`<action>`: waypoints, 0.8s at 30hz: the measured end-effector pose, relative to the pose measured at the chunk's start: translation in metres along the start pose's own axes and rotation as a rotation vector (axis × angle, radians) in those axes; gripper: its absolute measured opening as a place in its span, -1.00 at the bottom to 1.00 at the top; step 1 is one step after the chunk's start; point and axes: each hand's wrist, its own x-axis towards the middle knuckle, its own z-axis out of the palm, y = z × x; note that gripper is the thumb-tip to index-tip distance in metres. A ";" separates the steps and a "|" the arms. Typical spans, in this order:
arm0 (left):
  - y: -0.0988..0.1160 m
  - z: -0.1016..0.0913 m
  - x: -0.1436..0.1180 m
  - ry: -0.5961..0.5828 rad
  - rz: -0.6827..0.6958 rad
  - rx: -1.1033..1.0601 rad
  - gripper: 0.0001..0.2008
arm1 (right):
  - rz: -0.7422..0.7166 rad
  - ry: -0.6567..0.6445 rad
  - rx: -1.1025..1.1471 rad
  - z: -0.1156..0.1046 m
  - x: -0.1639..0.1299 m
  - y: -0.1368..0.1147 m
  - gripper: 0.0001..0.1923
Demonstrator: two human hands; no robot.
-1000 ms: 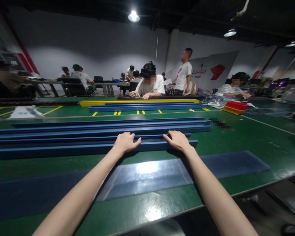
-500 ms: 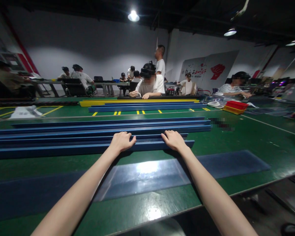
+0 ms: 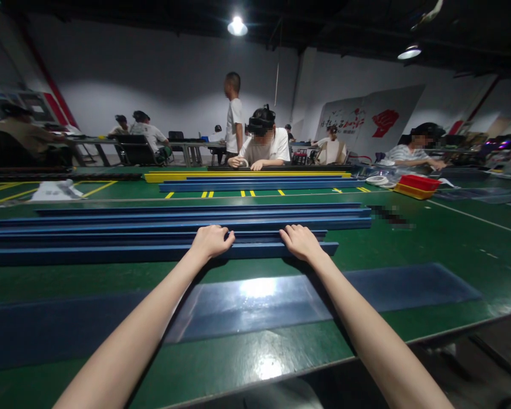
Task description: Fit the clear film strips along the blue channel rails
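Note:
A long blue channel-shaped strip (image 3: 258, 250) lies across the green table (image 3: 417, 244) in front of me. My left hand (image 3: 212, 241) is closed over it, fingers curled past the far edge and thumb pointing right. Nearer the strip's right end, my right hand (image 3: 300, 241) grips it the same way, thumb pointing left. The fingertips of both hands are partly hidden behind the strip. Just beyond lie more blue strips (image 3: 281, 220), parallel to the held one. Between my forearms and under them stretches a flat, clear, shiny plastic sheet (image 3: 255, 304).
Farther back lie a yellow strip (image 3: 247, 176) and another blue strip (image 3: 259, 186). A red tray (image 3: 415, 183), white rings (image 3: 377, 180) and a white crumpled sheet (image 3: 55, 191) rest on the table. A co-worker (image 3: 266, 146) sits opposite; the table's front edge (image 3: 306, 368) is close.
My hands keep the same hold on the blue strip. The view has turned slightly left, so the background sits farther right. A standing person behind the co-worker has moved left.

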 end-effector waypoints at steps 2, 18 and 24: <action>-0.004 0.000 0.000 -0.003 -0.001 0.009 -0.51 | -0.012 0.000 0.004 0.000 0.001 -0.003 -0.50; -0.033 0.001 -0.006 -0.030 -0.025 0.057 -0.57 | -0.152 0.038 0.088 0.003 0.006 -0.016 -0.43; -0.030 -0.003 -0.007 -0.050 0.023 0.102 -0.58 | -0.134 0.068 0.100 0.006 0.003 0.008 -0.49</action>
